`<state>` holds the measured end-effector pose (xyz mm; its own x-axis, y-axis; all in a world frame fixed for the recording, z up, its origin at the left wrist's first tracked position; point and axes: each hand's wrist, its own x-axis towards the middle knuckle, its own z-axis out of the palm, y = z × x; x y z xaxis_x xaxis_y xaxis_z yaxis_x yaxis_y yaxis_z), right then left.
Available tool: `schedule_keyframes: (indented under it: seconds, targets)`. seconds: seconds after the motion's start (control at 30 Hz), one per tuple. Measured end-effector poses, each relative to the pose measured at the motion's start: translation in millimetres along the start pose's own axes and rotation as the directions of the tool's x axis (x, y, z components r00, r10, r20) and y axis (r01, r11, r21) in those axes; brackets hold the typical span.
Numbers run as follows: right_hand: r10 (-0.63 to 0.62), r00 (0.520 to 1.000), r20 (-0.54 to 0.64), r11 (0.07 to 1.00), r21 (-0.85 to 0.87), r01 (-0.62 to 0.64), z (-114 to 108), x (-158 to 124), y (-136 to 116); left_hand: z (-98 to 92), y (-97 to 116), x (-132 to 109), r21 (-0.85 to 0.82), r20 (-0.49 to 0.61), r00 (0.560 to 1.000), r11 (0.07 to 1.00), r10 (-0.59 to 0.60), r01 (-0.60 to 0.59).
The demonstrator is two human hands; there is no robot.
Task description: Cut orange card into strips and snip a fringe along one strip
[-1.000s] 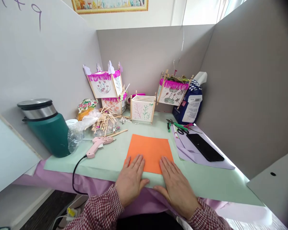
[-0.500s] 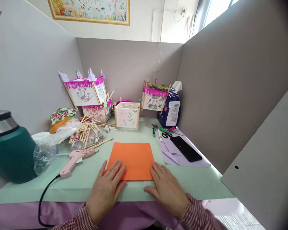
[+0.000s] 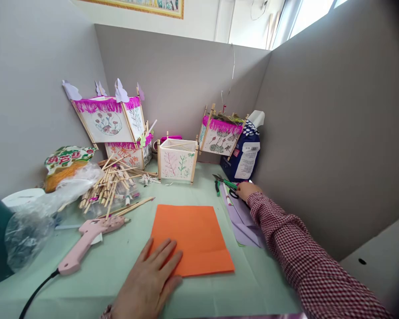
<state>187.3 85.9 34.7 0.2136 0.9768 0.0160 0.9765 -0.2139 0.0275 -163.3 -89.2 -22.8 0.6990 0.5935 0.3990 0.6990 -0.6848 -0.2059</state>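
Right hand (image 3: 248, 190) has moved off the paper to the scissors (image 3: 228, 185), touching or just beside them; grip can't be told. Far left, clear tub (image 3: 119, 204) holds wooden sticks (image 3: 109, 186). Left hand (image 3: 146, 279) lies open, flat on orange paper (image 3: 189, 235), mid-way along green mat (image 3: 252, 288).

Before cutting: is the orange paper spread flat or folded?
Spread flat: the orange paper lies on the pale green mat, one crease across it, the left hand on its edge.
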Motion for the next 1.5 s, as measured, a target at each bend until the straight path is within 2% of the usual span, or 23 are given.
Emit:
schedule_keyframes:
  seconds: [0.17,0.23,0.33,0.4,0.53,0.63,0.7,0.77,0.8,0.9,0.97,1.03,1.13,1.27,1.4,1.5]
  targets:
    - [0.005,1.000,0.021,0.997,-0.077,-0.003,14,18,-15,6.0,-7,8,0.123,-0.145,0.983,0.988,0.109,-0.091]
    - [0.014,0.998,0.055,0.994,-0.109,-0.008,12,26,-21,8.2,-10,10,0.153,-0.202,0.968,0.981,0.147,-0.117]
    - [0.017,0.993,0.117,0.988,-0.154,0.002,3,37,-25,9.2,-12,9,0.131,-0.244,0.960,0.986,0.137,-0.107]
    - [0.014,0.988,0.154,0.983,-0.185,0.015,-8,40,-25,8.1,-10,6,0.068,-0.225,0.970,0.995,0.090,-0.077]
    - [0.017,0.980,0.197,0.970,-0.239,0.031,-34,33,-14,5.6,-5,1,-0.066,-0.104,0.994,0.997,-0.037,0.030]
    - [0.021,0.982,0.190,0.965,-0.259,0.030,-53,9,5,3.7,-1,-1,-0.133,-0.027,0.993,0.985,-0.112,0.107]
    - [0.015,0.989,0.146,0.971,-0.237,0.020,-62,-21,19,-0.6,2,-1,-0.162,-0.001,0.989,0.976,-0.146,0.144]
    - [-0.035,0.997,0.069,0.991,-0.124,0.043,-65,-61,30,-9.0,5,1,-0.175,0.009,0.984,0.969,-0.175,0.174]
    - [-0.092,0.995,0.032,0.995,-0.032,0.093,-64,-84,34,-14.3,8,2,-0.176,0.010,0.982,0.967,-0.188,0.186]
    - [-0.286,0.952,-0.107,0.924,0.231,0.304,-48,-156,40,-29.4,19,11,-0.185,0.013,0.979,0.962,-0.204,0.202]
    - [-0.320,0.936,-0.150,0.867,0.351,0.353,-30,-196,41,-33.3,27,19,-0.195,0.030,0.979,0.960,-0.200,0.202]
    - [-0.316,0.934,-0.164,0.840,0.409,0.356,-10,-224,41,-30.3,32,29,-0.205,0.058,0.979,0.957,-0.196,0.204]
    - [-0.317,0.938,-0.139,0.850,0.396,0.346,15,-241,39,-18.1,33,41,-0.231,0.104,0.975,0.949,-0.197,0.216]
    - [-0.297,0.933,-0.202,0.880,0.321,0.350,26,-245,33,-6.4,29,48,-0.297,0.143,0.973,0.930,-0.180,0.215]
    - [-0.279,0.914,-0.295,0.907,0.233,0.351,30,-247,26,-8.2,30,46,-0.327,0.105,0.979,0.924,-0.173,0.198]
    - [-0.264,0.913,-0.310,0.924,0.191,0.332,32,-248,21,-13.5,32,44,-0.333,0.076,0.987,0.929,-0.142,0.159]
